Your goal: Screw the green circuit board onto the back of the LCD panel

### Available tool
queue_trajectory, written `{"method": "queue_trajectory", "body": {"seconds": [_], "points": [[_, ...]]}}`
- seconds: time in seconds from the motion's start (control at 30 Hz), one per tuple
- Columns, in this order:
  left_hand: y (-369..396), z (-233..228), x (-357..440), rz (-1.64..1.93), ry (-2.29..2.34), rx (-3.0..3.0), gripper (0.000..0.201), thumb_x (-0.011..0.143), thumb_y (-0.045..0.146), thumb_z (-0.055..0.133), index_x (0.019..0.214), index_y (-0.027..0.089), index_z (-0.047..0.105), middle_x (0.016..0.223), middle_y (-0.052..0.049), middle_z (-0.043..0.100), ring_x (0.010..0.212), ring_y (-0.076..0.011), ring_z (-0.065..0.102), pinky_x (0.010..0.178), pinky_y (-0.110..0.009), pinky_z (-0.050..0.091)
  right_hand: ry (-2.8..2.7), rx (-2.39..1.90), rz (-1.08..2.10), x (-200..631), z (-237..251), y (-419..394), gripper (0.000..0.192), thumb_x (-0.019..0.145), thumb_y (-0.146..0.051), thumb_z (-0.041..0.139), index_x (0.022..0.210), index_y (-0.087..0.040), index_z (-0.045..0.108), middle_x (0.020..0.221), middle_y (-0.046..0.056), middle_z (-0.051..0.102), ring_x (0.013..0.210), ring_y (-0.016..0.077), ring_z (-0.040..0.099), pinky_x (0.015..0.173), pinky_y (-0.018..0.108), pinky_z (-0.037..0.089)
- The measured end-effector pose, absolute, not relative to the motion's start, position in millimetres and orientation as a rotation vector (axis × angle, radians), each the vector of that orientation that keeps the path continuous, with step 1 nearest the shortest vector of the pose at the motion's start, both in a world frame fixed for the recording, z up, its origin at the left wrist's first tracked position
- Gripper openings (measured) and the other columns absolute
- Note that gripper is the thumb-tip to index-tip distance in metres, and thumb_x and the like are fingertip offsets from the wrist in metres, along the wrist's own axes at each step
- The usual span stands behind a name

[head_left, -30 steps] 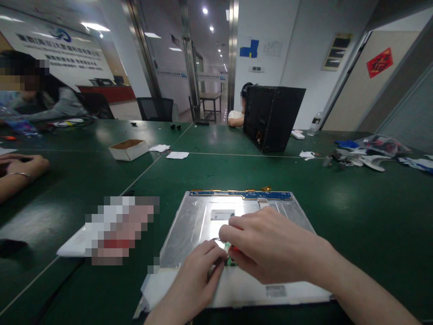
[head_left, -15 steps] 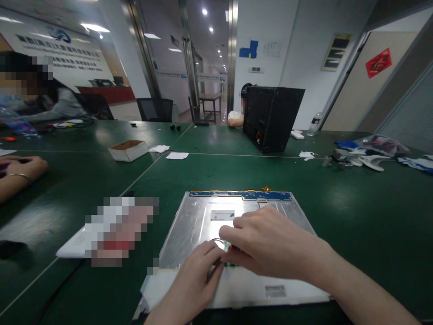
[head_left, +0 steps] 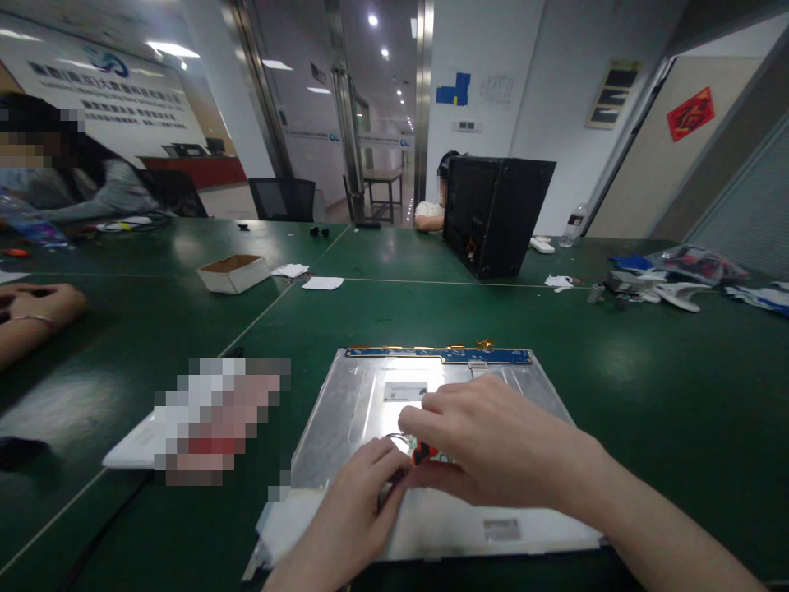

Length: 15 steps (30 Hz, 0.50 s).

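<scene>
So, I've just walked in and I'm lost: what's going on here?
A person is working bare-handed on what looks like a display panel, lying metal back up on the green table. The right hand holds a red-and-black object, mostly hidden; the left hand is close beside it, over the panel. A blue circuit board runs along the panel's far edge.

Bare hands [head_left: 484,444], uncovered wrists [head_left: 576,477], bare forearms [head_left: 659,518]

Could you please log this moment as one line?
right hand: holding red-black object | left hand: close beside it | metal panel: flat on green table
</scene>
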<state>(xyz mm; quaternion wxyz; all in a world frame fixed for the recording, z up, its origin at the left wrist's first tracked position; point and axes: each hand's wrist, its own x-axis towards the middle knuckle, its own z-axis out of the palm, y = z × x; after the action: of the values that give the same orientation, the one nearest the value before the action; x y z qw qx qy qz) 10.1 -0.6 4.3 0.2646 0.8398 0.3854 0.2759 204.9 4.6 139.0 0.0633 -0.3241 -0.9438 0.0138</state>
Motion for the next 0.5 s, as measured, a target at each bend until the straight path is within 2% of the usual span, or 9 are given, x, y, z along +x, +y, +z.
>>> {"method": "queue_trajectory", "body": {"seconds": [0.1, 0.2, 0.37, 0.5], "points": [[0.0, 3.4, 9.9, 0.747, 1.028, 2.284, 0.019, 0.083, 0.012, 0.045, 0.090, 0.021, 0.061, 0.093, -0.006, 0.063, 0.090, -0.0221, 0.059, 0.083, -0.034, 0.049, -2.853, -1.019, 0.008, 204.7, 138.2, 6.3, 0.019, 0.091, -0.039, 0.053, 0.091, -0.020, 0.051, 0.075, 0.000, 0.064, 0.061, 0.0128, 0.055, 0.049, 0.029, 0.015], [0.4, 2.0, 9.4, 0.761, 1.040, 2.281, 0.021, 0.085, 0.012, 0.044, 0.094, 0.021, 0.061, 0.096, -0.007, 0.063, 0.092, -0.0225, 0.059, 0.084, -0.034, 0.049, -2.849, -1.032, -0.009, 203.8, 138.3, 5.7, 0.014, 0.093, -0.034, 0.050, 0.092, -0.020, 0.051, 0.072, 0.000, 0.064, 0.058, 0.0121, 0.053, 0.048, 0.029, 0.015], [0.2, 3.4, 10.0, 0.755, 1.051, 2.267, 0.023, 0.082, 0.011, 0.046, 0.093, 0.021, 0.063, 0.097, -0.007, 0.064, 0.093, -0.0234, 0.059, 0.083, -0.034, 0.050, -2.840, -1.010, 0.034, 202.4, 140.6, 2.1, 0.008, 0.090, -0.025, 0.045, 0.094, -0.018, 0.049, 0.079, 0.001, 0.064, 0.058, 0.0124, 0.051, 0.047, 0.028, 0.019], [0.0, 4.5, 10.3, 0.758, 1.068, 2.260, 0.021, 0.081, 0.012, 0.047, 0.090, 0.021, 0.063, 0.093, -0.007, 0.064, 0.092, -0.0236, 0.060, 0.082, -0.034, 0.050, -2.871, -0.986, 0.093, 202.6, 141.9, 1.1, 0.012, 0.086, -0.024, 0.047, 0.097, -0.018, 0.048, 0.083, 0.002, 0.063, 0.060, 0.0126, 0.051, 0.048, 0.028, 0.022]]}}
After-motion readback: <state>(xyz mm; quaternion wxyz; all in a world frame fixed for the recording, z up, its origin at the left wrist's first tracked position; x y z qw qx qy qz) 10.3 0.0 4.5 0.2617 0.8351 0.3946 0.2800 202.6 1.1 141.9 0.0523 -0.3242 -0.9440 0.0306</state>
